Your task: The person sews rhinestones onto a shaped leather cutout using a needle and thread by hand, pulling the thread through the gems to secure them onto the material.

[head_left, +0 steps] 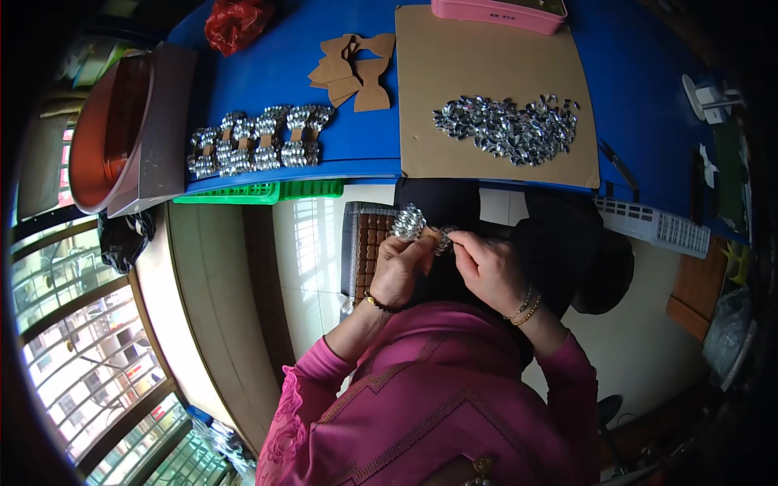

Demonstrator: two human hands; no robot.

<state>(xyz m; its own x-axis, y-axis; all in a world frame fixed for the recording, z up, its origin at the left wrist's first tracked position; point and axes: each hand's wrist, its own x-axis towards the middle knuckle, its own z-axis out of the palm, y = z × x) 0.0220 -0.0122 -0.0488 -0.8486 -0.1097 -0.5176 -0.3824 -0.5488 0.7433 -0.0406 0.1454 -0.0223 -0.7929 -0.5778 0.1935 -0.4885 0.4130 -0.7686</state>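
In front of my lap, my left hand (397,271) grips a bow-shaped cardboard piece (410,222) by its narrow brown middle. Silver leaf-shaped gems cover its left lobe, and some show on its right lobe. My right hand (490,271) is closed in a pinch at that right lobe; anything between its fingertips is too small to make out. On a brown board (486,65) beyond my hands lies a loose pile of silver gems (510,128). Several gem-covered bows (266,139) stand in a row at the table's left. Plain cardboard bows (369,81) overlap behind them.
The blue table (356,170) runs across the far side. A pink box (502,12) sits on the board's back edge, with a red plastic bag (235,24) to its left. Far left is a large reddish bowl (97,154). Green (243,194) and white baskets (656,227) show below the table edge.
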